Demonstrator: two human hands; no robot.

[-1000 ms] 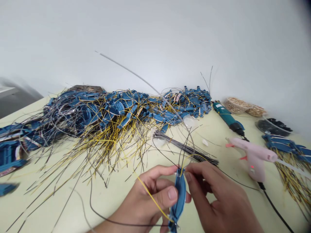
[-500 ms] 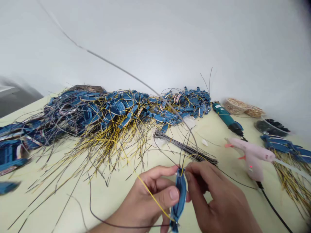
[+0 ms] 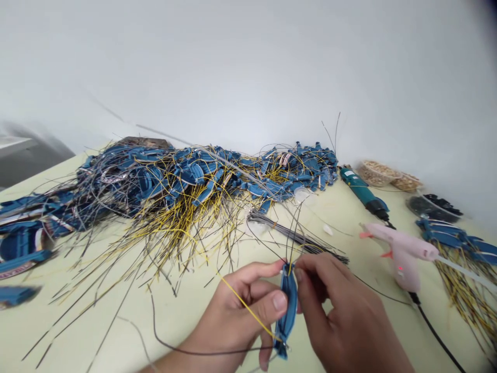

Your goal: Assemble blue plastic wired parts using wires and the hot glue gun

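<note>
A: Status?
B: Left hand point(image 3: 236, 308) grips slim curved blue plastic part point(image 3: 288, 311) above pale-yellow table point(image 3: 182, 311). Right hand point(image 3: 345, 305) has fingertips at its top; can't tell if they're pinching anything.
A: Done?
B: Thin yellow wire point(image 3: 250, 309), thin black wire point(image 3: 209, 354) at bottom. Dark strands point(image 3: 294, 231) at top. Top end probably unfinished; remainder unclear.

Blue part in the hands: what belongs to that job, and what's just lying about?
Likely the job:
- blue part
- left hand holding it
- right hand at its top
- yellow wire
- black wire

Perhaps just lying about:
- glue gun
- green tool
- wire bundle
</note>
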